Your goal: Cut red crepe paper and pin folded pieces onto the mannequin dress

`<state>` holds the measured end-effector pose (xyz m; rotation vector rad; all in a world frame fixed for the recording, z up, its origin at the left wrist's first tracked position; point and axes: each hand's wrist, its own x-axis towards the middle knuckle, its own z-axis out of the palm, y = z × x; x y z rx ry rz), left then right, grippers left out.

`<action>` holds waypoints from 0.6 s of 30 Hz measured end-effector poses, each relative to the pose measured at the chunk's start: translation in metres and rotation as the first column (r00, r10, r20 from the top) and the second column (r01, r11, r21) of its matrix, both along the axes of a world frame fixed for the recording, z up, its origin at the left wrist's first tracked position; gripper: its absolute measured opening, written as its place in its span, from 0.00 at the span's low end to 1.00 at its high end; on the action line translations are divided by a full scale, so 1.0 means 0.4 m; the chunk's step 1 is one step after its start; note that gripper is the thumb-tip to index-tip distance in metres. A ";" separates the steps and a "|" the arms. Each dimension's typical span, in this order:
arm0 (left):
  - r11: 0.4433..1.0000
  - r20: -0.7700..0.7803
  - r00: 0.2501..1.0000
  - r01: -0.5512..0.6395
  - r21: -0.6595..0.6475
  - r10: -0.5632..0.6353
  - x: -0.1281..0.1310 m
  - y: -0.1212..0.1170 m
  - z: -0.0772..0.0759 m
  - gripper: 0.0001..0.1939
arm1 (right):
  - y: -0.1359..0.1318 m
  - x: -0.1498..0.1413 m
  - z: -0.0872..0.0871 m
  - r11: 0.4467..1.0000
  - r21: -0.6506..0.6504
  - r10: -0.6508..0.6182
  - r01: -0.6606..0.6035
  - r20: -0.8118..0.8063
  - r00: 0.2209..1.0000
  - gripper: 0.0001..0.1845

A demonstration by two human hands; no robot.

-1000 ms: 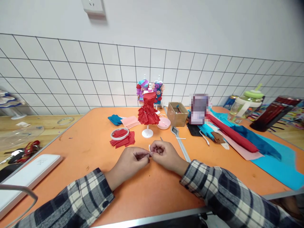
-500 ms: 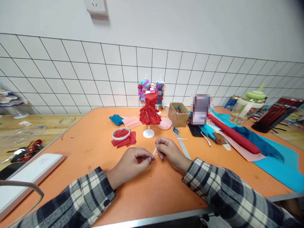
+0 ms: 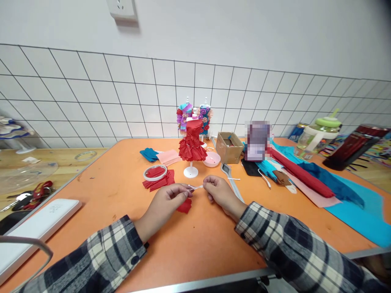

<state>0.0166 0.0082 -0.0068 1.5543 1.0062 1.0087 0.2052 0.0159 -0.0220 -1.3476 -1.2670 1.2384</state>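
My left hand (image 3: 171,203) and my right hand (image 3: 221,193) are both closed in a pinch, a small gap between them. A thin whitish strip of tape (image 3: 198,187) runs across that gap, gripped at each end. Just under the left fingers shows a red crepe paper piece (image 3: 185,206); whether it is held or lies on the table I cannot tell. Beyond the hands stands a small dress form (image 3: 192,140) in a ruffled red paper dress on a white base. To its left, a tape roll (image 3: 155,173) rests on red paper strips (image 3: 165,179).
Behind the red dress stand two decorated dress forms (image 3: 185,116). A pink bowl (image 3: 211,159), a cardboard box (image 3: 229,148), grey scissors or tweezers-like tool (image 3: 233,187) and a propped phone (image 3: 258,140) sit rightward. Rolled papers (image 3: 301,173) cover the right; a white power bank (image 3: 45,224) lies left.
My left hand has shifted slightly left and up, and the strip now lies nearly level between the hands. More of the red paper piece shows below the left fingers.
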 end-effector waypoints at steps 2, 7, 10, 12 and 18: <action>0.996 0.056 0.998 -0.010 -0.084 0.014 -0.002 0.002 -0.005 0.08 | 0.003 0.002 -0.002 1.000 0.001 -0.010 0.010 0.003 1.000 0.05; 0.961 0.316 0.947 0.026 -0.274 0.064 -0.004 0.007 -0.014 0.09 | 0.009 0.006 -0.006 0.999 0.005 -0.033 0.033 0.003 0.999 0.04; 0.944 0.410 0.906 0.044 -0.328 0.100 -0.004 0.008 -0.010 0.08 | 0.011 0.008 -0.006 0.999 0.002 -0.039 0.039 -0.011 0.999 0.04; 0.935 0.449 0.886 0.052 -0.351 0.119 -0.004 0.009 -0.007 0.07 | 0.012 0.008 -0.006 0.999 0.000 -0.040 0.040 -0.014 0.999 0.04; 0.907 0.512 0.842 0.072 -0.414 0.167 -0.006 0.013 -0.008 0.05 | 0.011 0.004 -0.002 0.998 -0.009 -0.061 0.060 -0.026 0.998 0.04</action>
